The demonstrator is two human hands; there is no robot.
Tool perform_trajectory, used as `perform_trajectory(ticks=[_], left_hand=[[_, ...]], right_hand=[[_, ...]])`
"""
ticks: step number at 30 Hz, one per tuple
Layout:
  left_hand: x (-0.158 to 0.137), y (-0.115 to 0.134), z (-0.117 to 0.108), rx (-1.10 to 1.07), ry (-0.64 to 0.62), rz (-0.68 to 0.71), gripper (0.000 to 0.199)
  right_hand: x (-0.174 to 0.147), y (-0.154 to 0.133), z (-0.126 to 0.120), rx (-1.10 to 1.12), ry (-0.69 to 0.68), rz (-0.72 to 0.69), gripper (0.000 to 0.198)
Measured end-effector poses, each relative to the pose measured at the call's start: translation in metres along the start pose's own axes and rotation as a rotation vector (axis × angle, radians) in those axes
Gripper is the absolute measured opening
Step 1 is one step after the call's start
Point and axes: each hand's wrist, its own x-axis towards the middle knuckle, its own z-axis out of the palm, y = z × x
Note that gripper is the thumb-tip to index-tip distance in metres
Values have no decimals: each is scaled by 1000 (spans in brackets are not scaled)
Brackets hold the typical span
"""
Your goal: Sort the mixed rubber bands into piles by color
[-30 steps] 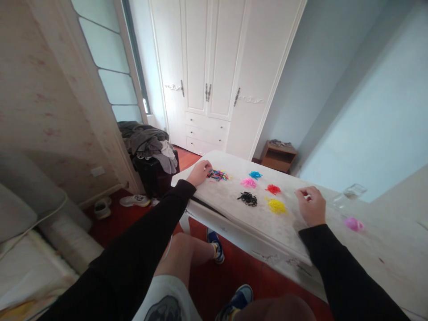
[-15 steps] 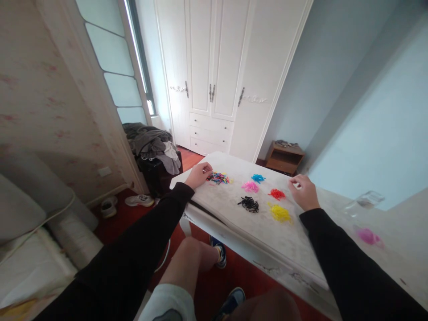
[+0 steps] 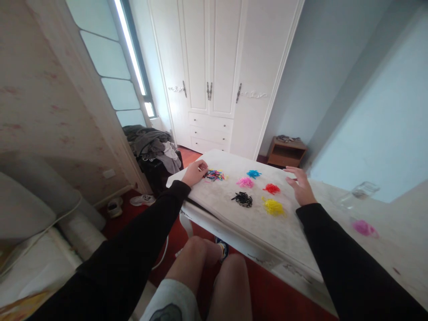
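Note:
My left hand [image 3: 196,173] rests on the table's far left part, fingers curled toward the thumb, at the left edge of a mixed-colour pile of small elastic bands [image 3: 217,175]. Whatever its fingertips pinch is too small to make out. My right hand [image 3: 300,185] hovers at the right, thumb and fingers apart, holding nothing visible. Between the hands lie separate heaps: blue bands [image 3: 253,174], pink bands [image 3: 245,182], red bands [image 3: 272,189], black bands [image 3: 243,199] and yellow bands [image 3: 273,207]. The right hand is nearest the red and yellow heaps.
The white table [image 3: 254,232] runs from left to lower right. Beyond my right forearm are a clear glass container [image 3: 363,191] lying on its side and a pink-purple item [image 3: 365,228]. A clothes pile [image 3: 150,142], a white wardrobe [image 3: 214,58] and a small wooden cabinet [image 3: 286,151] stand behind.
My right hand's thumb and fingers have spread apart. My left hand stays by the mixed pile. The view has shifted slightly, and my legs have moved closer together.

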Motion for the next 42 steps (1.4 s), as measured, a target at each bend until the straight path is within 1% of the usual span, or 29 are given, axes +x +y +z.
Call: perform_trajectory(ticks=[5, 9, 13, 22, 26, 30, 34, 37, 40, 42], left_hand=[[0, -1, -1, 51, 18, 16, 8], [0, 0, -2, 84, 25, 33, 7], [0, 1, -1, 114, 10, 56, 5], [-1, 7, 3, 213, -97, 136, 14], [0, 3, 4, 246, -110, 165, 13], [0, -1, 5, 272, -103, 192, 14], [-2, 4, 5, 289, -57, 196, 16], [-5, 10, 3, 286, -47, 200, 15], [-7, 16, 0, 266, -49, 213, 15], [-6, 22, -1, 241, -52, 226, 15]], right_hand=[[-2, 8, 2, 68, 7, 56, 43], [-2, 7, 2, 61, 23, 68, 48], [-2, 6, 3, 55, 70, 83, 51], [1, 15, -1, 16, 156, 53, 51], [2, 24, -2, -2, 180, 40, 54], [2, 37, -4, -46, 217, 6, 51], [-2, 50, -12, -102, 296, 83, 50], [-10, 56, -19, -116, 333, 150, 50], [-16, 55, -22, -96, 340, 172, 49], [-18, 50, -21, -92, 336, 156, 48]])
